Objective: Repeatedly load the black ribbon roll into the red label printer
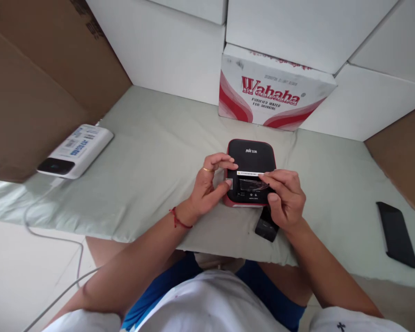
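Observation:
A black box-shaped device (252, 159) with a red rim lies on the cloth in front of me. A white label strip (247, 174) crosses its top, above a glossy panel with a crinkled clear film (254, 185). My left hand (212, 182) grips the device's left side, thumb on the near part and fingers along the edge. At the right end of the panel, my right hand (285, 196) is closed in a pinch at the film's edge; its fingertips partly hide what they hold. Beneath that hand sits a small black object (267, 225), partly covered.
A white device with a dark end (76, 151) lies at the left, trailing a grey cable (55, 234). A black phone (396, 234) rests at the right. White boxes, including a Wahaha carton (273, 94), line the back; brown cardboard (38, 83) stands at the left.

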Tool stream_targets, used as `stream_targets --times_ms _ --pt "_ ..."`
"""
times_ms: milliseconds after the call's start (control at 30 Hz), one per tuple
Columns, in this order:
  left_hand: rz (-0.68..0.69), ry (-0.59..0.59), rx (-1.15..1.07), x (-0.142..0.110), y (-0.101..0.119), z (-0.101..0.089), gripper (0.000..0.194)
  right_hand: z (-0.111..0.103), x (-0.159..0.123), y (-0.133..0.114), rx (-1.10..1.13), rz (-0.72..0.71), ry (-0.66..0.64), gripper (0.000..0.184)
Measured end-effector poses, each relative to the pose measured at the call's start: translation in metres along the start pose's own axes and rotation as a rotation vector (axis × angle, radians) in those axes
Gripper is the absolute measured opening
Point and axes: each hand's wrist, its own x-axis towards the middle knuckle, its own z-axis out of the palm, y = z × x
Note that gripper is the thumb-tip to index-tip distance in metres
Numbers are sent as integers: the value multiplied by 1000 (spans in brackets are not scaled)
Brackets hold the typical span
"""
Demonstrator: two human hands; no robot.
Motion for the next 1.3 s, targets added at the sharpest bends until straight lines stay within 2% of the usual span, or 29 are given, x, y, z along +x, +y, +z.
stream_targets --times_ms 67,167,267,400,567,700,800,867,933,967,1067,1133,1200,1300 --pt "-35 19 -88 0 -9 0 61 2 -3 -2 -16 -16 4 52" --pt "-181 -12 -230 2 -19 0 94 6 -5 -11 -97 -42 3 73" --pt "-344 -87 -424 5 -21 1 117 8 -6 -22 -181 -86 -19 67" --pt "-426 -122 -527 6 -18 1 120 7 -10 -30 -204 -133 -39 49" --pt "-443 -122 -458 5 -15 -1 114 2 -12 -30 -175 -136 -25 47" --pt "-439 -135 -437 5 -16 -1 115 -4 -1 -31 -177 -117 -39 39" --pt "-442 -128 -434 4 -21 0 121 -11 18 -30 -216 -49 -18 25" --pt "-440 -102 -448 4 -25 2 121 -16 35 -28 -229 65 19 15" --pt "-448 -28 -456 6 -28 4 109 -20 54 -23 -187 193 56 12" --pt "-466 36 -450 7 -29 5 98 -21 62 -21 -153 241 73 12" --pt "-557 323 -383 11 -30 6 47 -22 80 -16 -91 284 106 12" --pt "-591 483 -328 13 -28 6 23 -21 85 -14 -95 280 118 14" --pt "-581 515 -291 14 -25 5 12 -18 85 -12 -94 289 124 15" --pt "-566 394 -253 15 -23 4 4 -12 84 -11 -59 346 95 19"
